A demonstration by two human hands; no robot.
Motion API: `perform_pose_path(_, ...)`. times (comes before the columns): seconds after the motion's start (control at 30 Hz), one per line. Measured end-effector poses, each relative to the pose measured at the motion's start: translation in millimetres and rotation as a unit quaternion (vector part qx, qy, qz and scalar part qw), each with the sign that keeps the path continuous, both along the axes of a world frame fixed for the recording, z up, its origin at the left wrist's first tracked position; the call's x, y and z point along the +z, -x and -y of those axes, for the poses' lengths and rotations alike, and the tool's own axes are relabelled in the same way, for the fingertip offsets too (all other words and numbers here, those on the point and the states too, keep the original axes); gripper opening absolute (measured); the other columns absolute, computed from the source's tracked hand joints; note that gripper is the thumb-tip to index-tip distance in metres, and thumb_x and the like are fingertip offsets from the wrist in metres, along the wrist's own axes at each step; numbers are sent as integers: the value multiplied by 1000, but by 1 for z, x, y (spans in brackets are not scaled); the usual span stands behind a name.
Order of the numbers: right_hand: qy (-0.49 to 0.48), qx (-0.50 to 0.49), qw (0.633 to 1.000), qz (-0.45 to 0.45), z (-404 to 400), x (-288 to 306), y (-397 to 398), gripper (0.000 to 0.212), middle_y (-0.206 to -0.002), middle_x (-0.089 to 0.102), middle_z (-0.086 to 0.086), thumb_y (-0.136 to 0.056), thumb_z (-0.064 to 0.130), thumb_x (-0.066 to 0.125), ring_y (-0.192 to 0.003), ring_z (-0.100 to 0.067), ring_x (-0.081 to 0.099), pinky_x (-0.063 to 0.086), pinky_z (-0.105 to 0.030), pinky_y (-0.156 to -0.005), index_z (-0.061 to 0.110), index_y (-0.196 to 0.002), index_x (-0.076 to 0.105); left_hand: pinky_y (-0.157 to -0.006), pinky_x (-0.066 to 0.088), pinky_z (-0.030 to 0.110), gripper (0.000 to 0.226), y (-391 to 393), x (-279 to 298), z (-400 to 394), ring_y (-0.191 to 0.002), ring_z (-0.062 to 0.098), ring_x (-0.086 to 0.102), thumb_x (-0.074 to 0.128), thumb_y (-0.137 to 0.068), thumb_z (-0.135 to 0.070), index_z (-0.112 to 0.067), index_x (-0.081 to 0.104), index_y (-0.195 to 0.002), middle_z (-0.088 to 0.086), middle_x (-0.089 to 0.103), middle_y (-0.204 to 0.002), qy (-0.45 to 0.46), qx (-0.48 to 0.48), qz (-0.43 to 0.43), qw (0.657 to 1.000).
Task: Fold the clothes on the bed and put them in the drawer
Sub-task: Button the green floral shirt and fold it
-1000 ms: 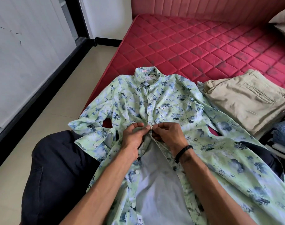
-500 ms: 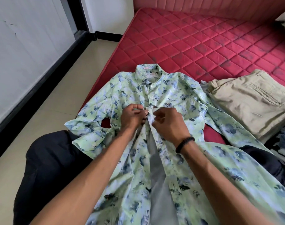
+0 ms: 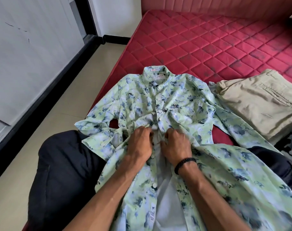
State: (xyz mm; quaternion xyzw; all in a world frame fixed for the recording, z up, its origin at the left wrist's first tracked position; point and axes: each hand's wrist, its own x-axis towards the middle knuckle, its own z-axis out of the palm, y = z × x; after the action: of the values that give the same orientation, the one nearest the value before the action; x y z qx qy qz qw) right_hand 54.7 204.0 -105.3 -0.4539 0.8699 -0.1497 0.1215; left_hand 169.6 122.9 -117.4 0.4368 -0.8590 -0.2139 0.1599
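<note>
The light green cotton shirt with blue flowers [image 3: 175, 104] runs up the frame; left hand [image 3: 139, 144] and right hand [image 3: 176, 145] pinch its middle edges.

Left hand [image 3: 139, 144] and right hand [image 3: 176, 145] side by side, fingers curled, forearms extended
</note>
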Motion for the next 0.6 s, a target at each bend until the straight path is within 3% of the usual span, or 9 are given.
perform_pose_path(0.1,25,-3,1000,-6,4,1,0,32,-115,62,-10,-95,38,67,-102,-32,63,52,-39,-83,15,-117,61,-85,55,34,28,4,1,-4,-99,25,67,71,-89,-3,-7,69,-116,10,70,-107,-8,23,24,999)
perform_pose_path(0.2,14,3,1000,-12,11,1,-2,34,-121,57,-8,-95,39,67,-109,-30,61,52,-39,-83,20,-123,61,-85,58,36,26,5,1,-5,-97,25,67,72,-85,0,-7,69,-110,8,71,-103,-32,39,28,998)
perform_pose_path(0.33,51,-17,999,-1,16,-1,-3,16,-108,63,-10,-93,25,63,-95,-32,64,52,-37,-73,14,-104,69,-71,62,32,16,-2,8,-4,-75,13,71,77,-81,-1,-13,74,-91,-3,74,-84,-96,77,-26,992)
perform_pose_path(0.4,82,-56,993,66,16,2,0,9,-94,70,-10,-90,17,64,-85,-31,66,54,-35,-69,12,-93,72,-59,61,25,12,-8,15,-8,-64,5,68,78,-84,-6,-16,73,-87,-8,71,-77,-136,98,-74,983)
perform_pose_path(0.5,101,-119,963,218,8,13,12,5,-83,74,-2,-88,14,71,-81,-21,70,58,-31,-69,14,-91,75,-52,54,14,7,-13,19,-16,-59,-4,66,80,-86,-10,-14,76,-89,-15,69,-73,-149,98,-126,976)
perform_pose_path(0.6,56,-87,966,236,-7,22,23,13,-84,72,3,-84,7,74,-83,-15,70,54,-21,-65,17,-92,75,-53,49,8,8,-14,17,-20,-59,-9,63,80,-86,-11,-14,76,-92,-18,66,-73,-153,84,-125,977)
